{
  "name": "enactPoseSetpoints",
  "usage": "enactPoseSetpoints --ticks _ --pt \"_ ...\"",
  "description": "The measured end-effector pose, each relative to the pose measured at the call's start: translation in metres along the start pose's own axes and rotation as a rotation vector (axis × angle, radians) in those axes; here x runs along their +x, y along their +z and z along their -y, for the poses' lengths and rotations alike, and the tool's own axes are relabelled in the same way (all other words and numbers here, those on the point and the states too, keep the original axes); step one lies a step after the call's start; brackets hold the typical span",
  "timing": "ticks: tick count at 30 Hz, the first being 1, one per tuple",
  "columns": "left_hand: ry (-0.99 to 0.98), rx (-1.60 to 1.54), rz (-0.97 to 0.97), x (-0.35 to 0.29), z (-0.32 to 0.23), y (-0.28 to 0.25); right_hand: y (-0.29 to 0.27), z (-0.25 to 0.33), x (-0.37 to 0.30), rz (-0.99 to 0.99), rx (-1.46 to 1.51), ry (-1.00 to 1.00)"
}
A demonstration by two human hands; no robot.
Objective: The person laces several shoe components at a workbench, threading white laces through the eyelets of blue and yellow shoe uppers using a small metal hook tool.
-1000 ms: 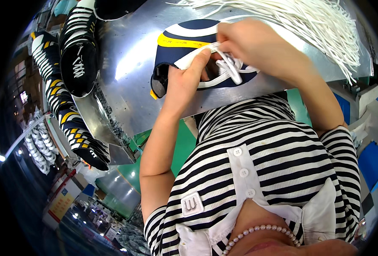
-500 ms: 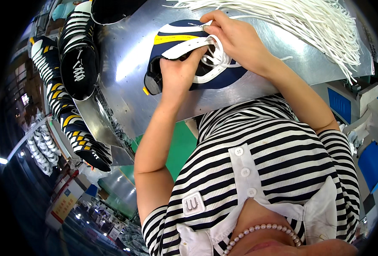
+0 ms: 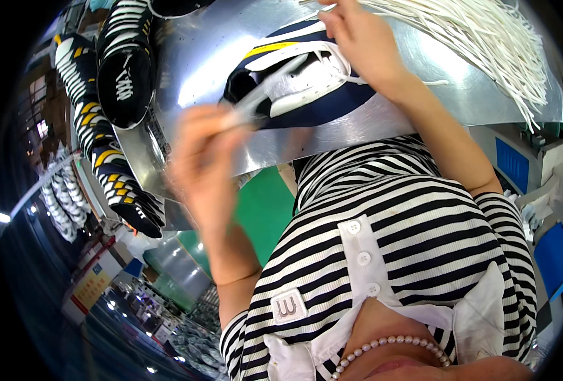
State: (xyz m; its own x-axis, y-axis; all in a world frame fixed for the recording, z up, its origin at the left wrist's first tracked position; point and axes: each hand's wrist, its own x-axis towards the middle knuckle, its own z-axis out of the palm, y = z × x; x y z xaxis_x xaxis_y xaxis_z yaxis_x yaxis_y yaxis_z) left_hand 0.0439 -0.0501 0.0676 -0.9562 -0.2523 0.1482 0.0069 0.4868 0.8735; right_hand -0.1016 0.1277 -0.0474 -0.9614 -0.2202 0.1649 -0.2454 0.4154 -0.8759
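On the metal table lies a navy, white and yellow shoe upper (image 3: 332, 109), its dark opening toward the left. White shoelace (image 3: 270, 89) runs from its eyelet area as a blurred streak to my left hand (image 3: 208, 155). That hand is off the shoe, to its lower left, smeared by motion but closed on the lace. My right hand (image 3: 367, 47) is bent over the far right side of the shoe, fingers pinched by the upper edge of the picture. What lies between those fingertips is hidden. A loop of lace rests by the right eyelets.
A large bundle of white laces (image 3: 478, 47) is spread over the far right of the metal table (image 3: 195, 79). At left, a dark laced shoe (image 3: 124, 89) stands beside a long stacked row of striped uppers (image 3: 87, 117). Blue panels (image 3: 512, 159) are at right.
My left hand has come out of the shoe opening and swung down and left, drawing lace with it. My right hand has shifted slightly up and right. The lace coil over the shoe has shrunk.
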Motion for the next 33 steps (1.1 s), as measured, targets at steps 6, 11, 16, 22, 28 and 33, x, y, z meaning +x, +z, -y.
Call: enactPoseSetpoints --ticks 6,11,16,22,28,33 --pt "0.257 0.406 0.022 0.001 0.046 0.068 -0.020 0.013 -0.017 0.114 0.561 0.108" --pt "0.202 0.399 -0.002 0.007 0.056 0.073 -0.035 0.019 -0.062 0.289 0.301 -0.033" --pt "0.090 0.431 -0.009 0.015 0.056 0.070 -0.027 0.013 -0.071 0.342 0.245 0.005" --pt "-0.008 0.368 0.053 0.016 0.058 0.069 -0.025 0.014 -0.066 0.374 0.227 0.013" --pt "0.061 0.254 0.109 0.012 0.064 0.068 -0.009 0.017 -0.056 0.380 0.002 -0.054" --pt "0.153 0.254 0.103 0.006 0.066 0.066 0.000 0.013 -0.059 0.344 0.006 -0.088"
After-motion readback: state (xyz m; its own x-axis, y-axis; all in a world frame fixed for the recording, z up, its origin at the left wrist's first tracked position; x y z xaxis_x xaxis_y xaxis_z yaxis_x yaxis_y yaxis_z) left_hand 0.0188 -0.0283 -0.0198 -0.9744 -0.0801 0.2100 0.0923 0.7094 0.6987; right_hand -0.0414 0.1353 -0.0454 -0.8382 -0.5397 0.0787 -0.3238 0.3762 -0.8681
